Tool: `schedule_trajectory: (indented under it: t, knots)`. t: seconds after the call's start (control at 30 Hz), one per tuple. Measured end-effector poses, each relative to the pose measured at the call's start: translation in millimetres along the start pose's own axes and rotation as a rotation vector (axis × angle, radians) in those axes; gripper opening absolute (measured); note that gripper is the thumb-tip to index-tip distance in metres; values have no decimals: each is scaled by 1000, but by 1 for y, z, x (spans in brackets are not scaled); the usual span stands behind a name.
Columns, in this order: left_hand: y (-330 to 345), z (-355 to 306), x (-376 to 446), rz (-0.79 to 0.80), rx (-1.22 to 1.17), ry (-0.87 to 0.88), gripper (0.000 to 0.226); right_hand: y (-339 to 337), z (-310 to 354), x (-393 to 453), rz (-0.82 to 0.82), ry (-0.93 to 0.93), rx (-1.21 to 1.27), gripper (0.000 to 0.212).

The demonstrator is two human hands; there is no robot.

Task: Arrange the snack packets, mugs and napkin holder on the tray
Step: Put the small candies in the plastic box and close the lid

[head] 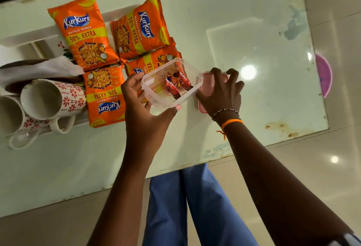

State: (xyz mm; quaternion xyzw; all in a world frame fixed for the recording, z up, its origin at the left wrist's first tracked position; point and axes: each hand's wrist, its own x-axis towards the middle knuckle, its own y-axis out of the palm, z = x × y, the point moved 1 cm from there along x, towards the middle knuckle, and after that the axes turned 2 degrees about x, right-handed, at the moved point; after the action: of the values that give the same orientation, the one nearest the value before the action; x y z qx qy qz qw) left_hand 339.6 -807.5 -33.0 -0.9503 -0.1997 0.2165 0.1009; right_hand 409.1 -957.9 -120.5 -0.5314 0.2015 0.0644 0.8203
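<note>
While tipped above the pale glass tabletop (244, 21), held in the left hand (145, 107) by fingers curled round its near and left walls: clear rectangular plastic container (172, 83), open at the top, with small red sachets (176, 84) lying inside. Spread over a pink plastic lid (203, 93) just right of the container: right hand (220, 91), fingers arched and apart, fingertips down on or close above the lid — actual grip impossible to tell. Round the right wrist, a beaded bracelet (225, 111) and an orange thread band (232, 122). Laid flat to the left, four orange Kurkure snack packets: upper left packet (83, 33), upper right packet (140, 29), lower left packet (105, 95) turned upside down, and a fourth packet (152, 63) partly hidden under the container. Beneath them, a white tray (25, 39), only its rim showing. Further left, on their sides with mouths toward the camera: two white mugs with red flower print — nearer mug (52, 99) and far-left mug (11, 115), touching each other. Behind the mugs, a dark napkin holder (15, 87) with white paper napkins (43, 70) sticking out. Below the table edge, blue trousers (185, 206); beyond the right edge, a purple round object (324, 76) on the floor.
</note>
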Motion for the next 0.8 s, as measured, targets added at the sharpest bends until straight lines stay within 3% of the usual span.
schedule_trajectory:
  t: [0.07, 0.17, 0.27, 0.33, 0.4, 0.57, 0.8]
  knots:
    - [-1, -2, 3, 13, -44, -28, 80, -8, -3, 6, -46, 72, 191, 64]
    - [-8, -2, 8, 47, -134, -69, 78, -36, -12, 17, -125, 295, 792, 60]
    - [-15, 0, 12, 95, -233, -132, 74, -65, -21, 14, -12, 388, 1463, 37]
    - [-18, 2, 14, 141, -284, -176, 71, -73, -23, 8, 84, 342, 1683, 19]
    - [-19, 3, 16, 192, -299, -200, 72, -76, -18, -1, 229, 241, 1723, 15]
    - [-14, 0, 21, 318, -302, -200, 76, -77, -8, -18, 592, -50, 1476, 46]
    - [-4, -8, 20, 429, -201, -140, 78, -77, -6, -17, 752, -163, 1157, 87]
